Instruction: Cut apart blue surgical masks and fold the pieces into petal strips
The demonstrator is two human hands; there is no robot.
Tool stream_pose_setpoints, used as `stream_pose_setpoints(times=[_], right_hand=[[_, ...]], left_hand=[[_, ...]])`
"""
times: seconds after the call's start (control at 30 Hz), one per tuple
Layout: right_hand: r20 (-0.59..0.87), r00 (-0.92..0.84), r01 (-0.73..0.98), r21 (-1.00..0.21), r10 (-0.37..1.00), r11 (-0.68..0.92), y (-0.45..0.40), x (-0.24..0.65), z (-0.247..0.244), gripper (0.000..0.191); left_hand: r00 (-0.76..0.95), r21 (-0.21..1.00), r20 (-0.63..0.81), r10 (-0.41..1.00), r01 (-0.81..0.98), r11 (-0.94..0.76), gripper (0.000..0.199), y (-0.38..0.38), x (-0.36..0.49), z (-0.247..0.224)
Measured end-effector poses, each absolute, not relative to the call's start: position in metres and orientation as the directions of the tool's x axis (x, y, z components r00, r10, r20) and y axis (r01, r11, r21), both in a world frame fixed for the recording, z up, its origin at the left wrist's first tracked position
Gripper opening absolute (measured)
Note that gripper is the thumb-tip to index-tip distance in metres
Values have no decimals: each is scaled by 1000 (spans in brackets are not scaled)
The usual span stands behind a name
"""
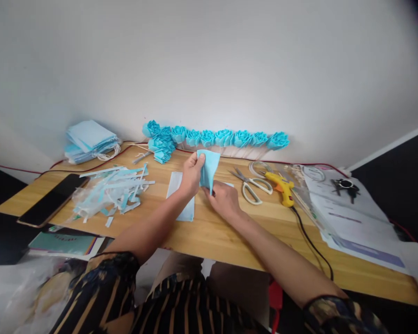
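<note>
A piece of light blue mask fabric (209, 167) is held upright above the middle of the table. My left hand (192, 174) pinches its left edge, thumb in front. At its lower corner, the closed fingers of my right hand (223, 200) grip it; their tips are partly hidden. Beneath my left wrist lies a flat pale blue fabric strip (186, 211), partly covered by the forearm. Scissors (251, 186) with white handles rest to the right of my right hand, blades slightly apart.
Blue fabric flowers (225, 138) line the wall. At left are stacked blue masks (90, 139), cut scraps (114, 190) and a phone (50, 200). A yellow glue gun (282, 188) with a black cord, papers (355, 222) and keys (346, 187) lie at right.
</note>
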State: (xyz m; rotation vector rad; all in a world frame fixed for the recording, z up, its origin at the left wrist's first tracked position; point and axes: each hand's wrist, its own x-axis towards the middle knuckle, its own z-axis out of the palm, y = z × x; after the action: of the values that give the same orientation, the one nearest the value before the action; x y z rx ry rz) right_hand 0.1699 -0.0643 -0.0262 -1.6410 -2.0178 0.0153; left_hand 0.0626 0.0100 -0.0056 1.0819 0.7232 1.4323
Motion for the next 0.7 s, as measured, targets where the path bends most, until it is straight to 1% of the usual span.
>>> stream_pose_setpoints(times=[0.07,0.1,0.13,0.2,0.23,0.27,0.3,0.37,0.47,0.53,0.6,0.7], right_hand=[[324,-132,885,-387,937,259,-65,178,-19,19],[275,-151,863,-431,949,262,-64,185,-14,14],[221,-178,833,-485,959,266,-63,193,-9,15],[142,-214,736,-627,967,255,-60,214,4,49],[151,-193,692,-680,970,244,-57,224,11,56],[193,-144,660,-712,971,240,-55,233,17,56],[262,-80,640,-726,962,251,-53,239,23,52],[365,-28,629,-717,930,300,-50,244,33,48],[446,-81,656,-650,892,384,-44,233,40,41],[514,-88,691,-585,853,424,-40,220,39,30],[585,-53,701,-555,809,447,-36,212,35,19],[637,29,644,-601,770,473,-30,214,29,18]], left_hand=[[68,909,236,969,-368,-195,38,10,61,-4],[62,914,248,967,-345,-212,37,11,60,-3],[52,919,262,964,-317,-233,36,11,59,-2],[38,925,305,952,-250,-286,34,11,58,-1],[39,925,331,943,-211,-317,33,11,58,-1],[46,922,359,932,-170,-347,33,10,59,-1],[57,918,385,921,-128,-376,32,8,60,-1],[90,903,429,899,-53,-426,31,5,63,-1],[165,875,476,864,4,-483,27,0,66,-2],[196,862,493,848,18,-506,25,-2,66,-3],[217,869,477,852,28,-494,27,-2,67,-4],[298,916,388,872,-22,-399,33,1,67,-8]])
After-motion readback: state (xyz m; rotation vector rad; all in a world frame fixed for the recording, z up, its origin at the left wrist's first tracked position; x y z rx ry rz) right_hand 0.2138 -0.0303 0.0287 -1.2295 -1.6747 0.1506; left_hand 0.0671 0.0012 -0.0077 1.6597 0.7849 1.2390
